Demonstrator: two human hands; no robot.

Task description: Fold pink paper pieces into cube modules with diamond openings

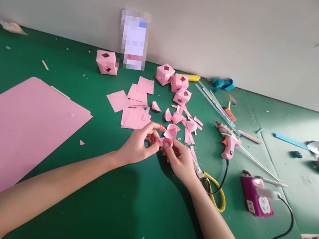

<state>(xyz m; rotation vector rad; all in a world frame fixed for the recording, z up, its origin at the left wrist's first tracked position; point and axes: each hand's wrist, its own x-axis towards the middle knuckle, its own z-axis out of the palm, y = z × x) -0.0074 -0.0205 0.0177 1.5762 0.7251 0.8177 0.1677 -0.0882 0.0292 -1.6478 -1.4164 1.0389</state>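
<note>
Over the middle of the green table, my left hand (140, 142) and my right hand (182, 159) meet at a small folded pink paper piece (171, 133). Both hands pinch it between thumb and fingers, so part of it is hidden. A red patterned band shows on a left fingertip. Just beyond the hands lie small curled pink paper pieces (177, 118) and thin pink strips (196, 120). Square pink paper sheets (137, 117) are spread to the left of these. Scissors with yellow handles (222, 198) lie beside my right wrist, their blades partly behind it.
Finished-looking pink paper polyhedra (165, 74) stand near the wall. A pink glue gun (229, 142), clear glue sticks (216, 103) and a purple power box (256, 197) with a cord are at right. A large pink sheet (25, 129) covers the left. A blurred-out panel (134, 40) leans on the wall.
</note>
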